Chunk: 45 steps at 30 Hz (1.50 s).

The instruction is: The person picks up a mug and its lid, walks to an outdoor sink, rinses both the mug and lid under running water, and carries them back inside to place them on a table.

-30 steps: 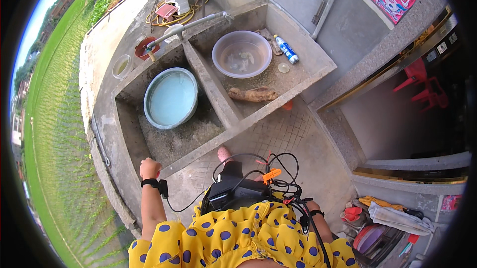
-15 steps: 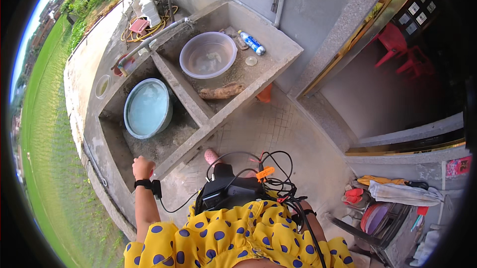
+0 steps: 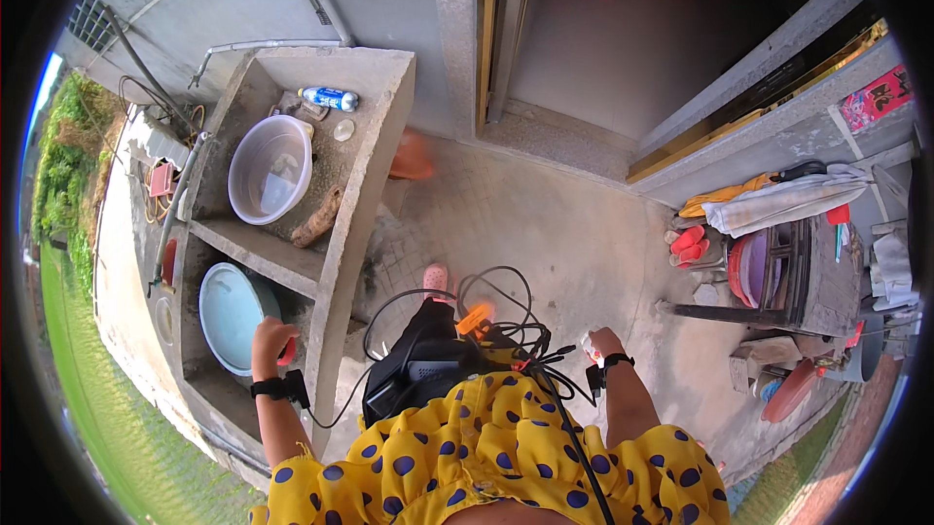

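Note:
Beside the near basin of the concrete sink, my left hand [image 3: 270, 345] is closed on a small red thing [image 3: 287, 352], mostly hidden by the fingers. On the other side of my body, my right hand [image 3: 608, 342] curls around a small white thing [image 3: 589, 344]; its kind is too small to make out. Closest to the left hand, a light blue tub [image 3: 232, 316] stands in the near basin and seems to hold water. A whitish plastic tub [image 3: 270, 171] sits in the far basin.
The far basin also holds a blue bottle [image 3: 329, 98] and a brown log-like piece [image 3: 317, 217]. Ahead is a doorway [image 3: 555, 150]. At right are red slippers [image 3: 689, 246] and a wooden rack [image 3: 800, 277] with tubs. Black cables [image 3: 520, 330] hang before my body.
My view has turned right, so the sink now lies further left. My right hand has come into sight with the small white thing. A red thing now shows at my left hand.

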### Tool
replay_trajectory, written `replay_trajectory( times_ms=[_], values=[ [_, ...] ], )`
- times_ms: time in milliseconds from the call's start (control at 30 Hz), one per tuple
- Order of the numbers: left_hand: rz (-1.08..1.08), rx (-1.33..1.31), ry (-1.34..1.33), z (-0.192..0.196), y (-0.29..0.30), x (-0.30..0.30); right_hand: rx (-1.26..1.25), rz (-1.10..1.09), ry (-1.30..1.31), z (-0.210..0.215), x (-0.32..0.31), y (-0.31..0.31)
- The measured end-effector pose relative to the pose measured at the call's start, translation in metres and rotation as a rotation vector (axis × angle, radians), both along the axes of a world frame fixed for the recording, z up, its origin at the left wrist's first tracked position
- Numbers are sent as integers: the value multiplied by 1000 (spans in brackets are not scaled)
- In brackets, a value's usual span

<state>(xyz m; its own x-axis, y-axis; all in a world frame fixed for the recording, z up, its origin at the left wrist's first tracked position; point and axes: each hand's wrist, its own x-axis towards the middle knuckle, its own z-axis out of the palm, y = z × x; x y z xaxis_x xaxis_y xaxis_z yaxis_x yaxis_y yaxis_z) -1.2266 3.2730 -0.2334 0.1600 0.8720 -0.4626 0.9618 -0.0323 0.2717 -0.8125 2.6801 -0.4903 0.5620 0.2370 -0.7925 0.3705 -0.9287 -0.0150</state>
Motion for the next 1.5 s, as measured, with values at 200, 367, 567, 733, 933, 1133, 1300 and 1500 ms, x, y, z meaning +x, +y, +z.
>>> replay_trajectory(
  times_ms=[200, 367, 567, 733, 933, 1133, 1300, 1500],
  values=[
    [-160, -45, -164, -6, 42, 10, 81, -26, -14, 53, -48, 13],
    [-91, -45, 223, -18, 87, 3, -126, -913, 431, 90, -110, 18],
    [-284, -81, 129, -71, 131, 13, 73, -1248, 446, 119, -164, 36],
    [-474, -4, 198, -117, 152, 36, 155, -1120, 482, 66, -157, 12],
    [-439, -27, 228, -101, 122, 93, 93, -1106, 445, 53, -55, 14],
    [-111, -182, 99, -49, 31, 156, 371, -584, 210, 34, 76, -23],
    [4, -238, 80, -18, -4, 190, 220, -978, 180, 35, 175, -36],
    [45, -158, 258, -14, -30, 167, 119, -768, 117, 41, 221, 5]
  ],
)
